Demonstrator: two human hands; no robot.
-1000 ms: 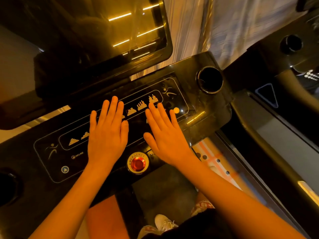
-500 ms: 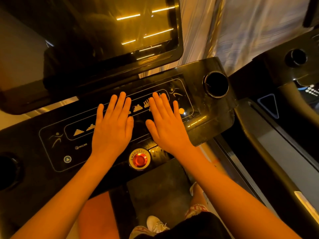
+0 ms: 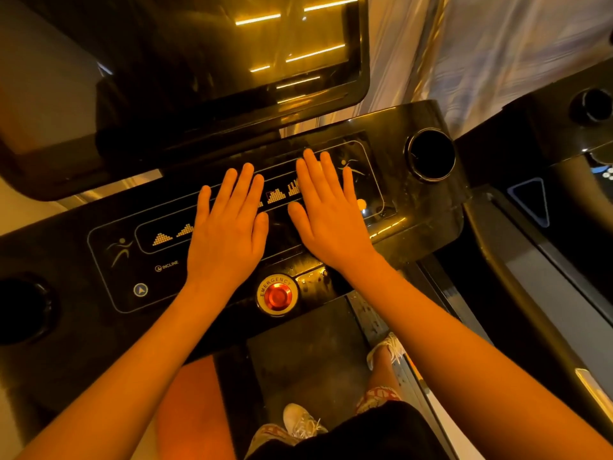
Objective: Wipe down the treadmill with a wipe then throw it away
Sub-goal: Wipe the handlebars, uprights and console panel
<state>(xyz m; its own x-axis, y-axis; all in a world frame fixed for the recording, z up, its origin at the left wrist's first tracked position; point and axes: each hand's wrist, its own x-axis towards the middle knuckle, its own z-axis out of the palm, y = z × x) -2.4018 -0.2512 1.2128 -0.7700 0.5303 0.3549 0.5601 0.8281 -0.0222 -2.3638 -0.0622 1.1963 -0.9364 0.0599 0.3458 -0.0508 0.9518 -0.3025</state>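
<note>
The black glossy treadmill console (image 3: 109, 330) stretches across the middle of the head view, with lit incline and speed symbols on its panel. My left hand (image 3: 229, 227) lies flat, fingers straight, on the middle of the panel. My right hand (image 3: 328, 214) lies flat beside it, fingers reaching toward the running-figure symbol. Neither hand holds anything. No wipe is in view. The dark screen (image 3: 205, 61) rises above the console. The treadmill belt (image 3: 308, 360) is below, with my feet on it.
A red emergency button (image 3: 278, 295) sits just below and between my wrists. Round cup holders are at the console's right (image 3: 431, 154) and left (image 3: 23, 310) ends. A second treadmill (image 3: 557, 260) stands close on the right. Curtains (image 3: 497, 44) hang behind.
Both hands stay flat on the panel and have slid slightly toward its right end. The view has shifted a little, so the console sits further right in frame.
</note>
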